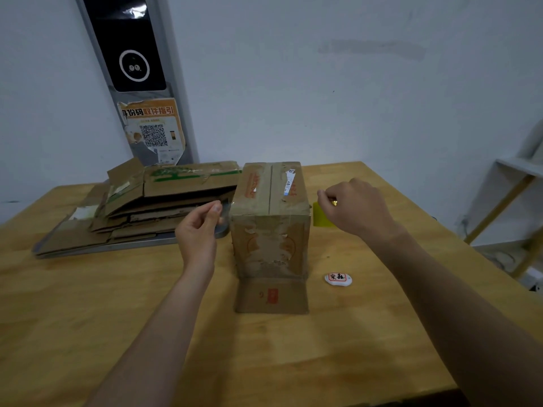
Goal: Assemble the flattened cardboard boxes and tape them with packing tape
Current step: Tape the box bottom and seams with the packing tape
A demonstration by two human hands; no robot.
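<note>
Standing upright at the middle of the desk, the cardboard box has its top flaps closed along a centre seam, and one bottom flap lies flat toward the camera. The left hand is up at the box's top left corner, thumb and fingers pinching a strip of clear tape that reaches to the box edge. Over on the other side, the right hand is level with the top right corner, fingers curled, against a yellow object; I cannot tell whether it grips it. Flattened boxes sit piled on a grey tray at the left. A white tag lies right of the box.
</note>
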